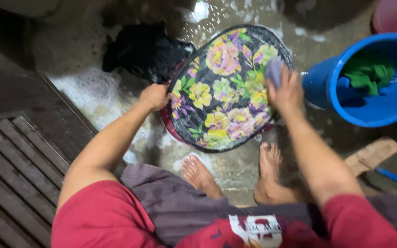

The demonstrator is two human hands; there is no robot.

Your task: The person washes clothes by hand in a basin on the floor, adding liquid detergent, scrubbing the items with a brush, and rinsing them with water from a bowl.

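Note:
A flower-patterned cloth [224, 87], black with yellow, pink and purple blooms, lies stretched over a round basin on the wet floor. My left hand [154, 96] grips the cloth's left edge. My right hand [286, 92] presses a small greyish scrubbing pad [273, 71] against the cloth's right side. My bare feet [235, 174] rest just below the basin.
A blue bucket [331, 87] with water and a green cloth [368, 73] stands at the right. A black wet garment [143, 50] lies behind the basin. Soap foam [88, 92] spreads on the concrete. A dark wooden slatted platform [14, 156] fills the left.

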